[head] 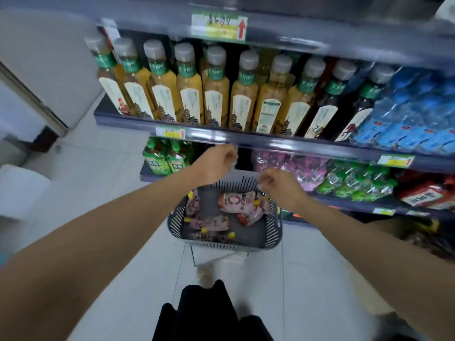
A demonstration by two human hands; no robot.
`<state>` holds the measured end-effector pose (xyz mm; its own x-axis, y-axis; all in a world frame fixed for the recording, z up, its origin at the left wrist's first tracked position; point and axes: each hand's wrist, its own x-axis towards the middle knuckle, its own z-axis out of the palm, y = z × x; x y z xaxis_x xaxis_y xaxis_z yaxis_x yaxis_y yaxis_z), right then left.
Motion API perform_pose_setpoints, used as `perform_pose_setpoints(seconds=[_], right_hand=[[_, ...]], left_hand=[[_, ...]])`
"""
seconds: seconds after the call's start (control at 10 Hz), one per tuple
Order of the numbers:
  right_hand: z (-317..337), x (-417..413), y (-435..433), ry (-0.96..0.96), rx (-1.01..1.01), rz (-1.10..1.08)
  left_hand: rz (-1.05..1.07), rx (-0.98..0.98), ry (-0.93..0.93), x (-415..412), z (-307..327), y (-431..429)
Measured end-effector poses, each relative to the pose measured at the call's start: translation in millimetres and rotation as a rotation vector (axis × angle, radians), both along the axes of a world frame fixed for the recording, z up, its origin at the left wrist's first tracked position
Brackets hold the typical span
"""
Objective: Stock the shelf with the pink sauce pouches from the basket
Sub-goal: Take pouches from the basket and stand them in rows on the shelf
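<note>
**Basket still full, no pouch on the shelf yet**

The pink sauce pouches (pixel 237 203) all lie loose in the bottom of the dark slotted basket (pixel 275 232). Several can be seen, flat and overlapping, with yellow caps pointing different ways. None is in either hand, so by my reading the stocking itself has not begun and every pouch is still to be moved.

Both hands are at the far side of the basket. The right hand (pixel 280 185) has its fingers curled round the far rim. The left hand (pixel 218 159) sits a little higher and just beside it, fingers also curled. A thin pale strand shows under it, but blur hides whether it grips that or nothing at all.

The basket is low in front of the shelf (pixel 147 173), over the pale tiled floor (pixel 307 267). What it rests on I cannot tell.

On that shelf there is a dark gap directly beyond the hands. It lies between the green pouches (pixel 162 158) on the left and a heap of pink-purple packs (pixel 295 166) on the right. That gap looks like the likely place for the pouches, though this is only a guess.

Further right are green packs (pixel 354 178) and red packs (pixel 423 195). The tier above carries a row of amber bottles (pixel 216 94) with grey caps, then blue bottles (pixel 418 114).
</note>
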<state>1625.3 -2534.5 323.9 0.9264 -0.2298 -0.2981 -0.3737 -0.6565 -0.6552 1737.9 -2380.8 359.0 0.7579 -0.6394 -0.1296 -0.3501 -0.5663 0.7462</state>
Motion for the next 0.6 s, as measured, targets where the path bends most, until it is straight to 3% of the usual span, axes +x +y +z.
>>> perform_pose_setpoints(seconds=[0.1,0.2,0.5,0.6], right_hand=[[-29,-9,7,0.106,-0.043,0.019],[-57,-11,15,0.195,-0.025,0.041],[-189,7,47,0.437,0.041,0.113],[-214,12,51,0.464,0.017,0.146]], left_hand=[[-0.170,0.282,-0.090,-9,-43,20],[-0.067,0.356,0.128,-12,-74,34],[-0.136,0.642,0.367,1,-219,72],[-0.190,0.642,0.380,5,-243,69]])
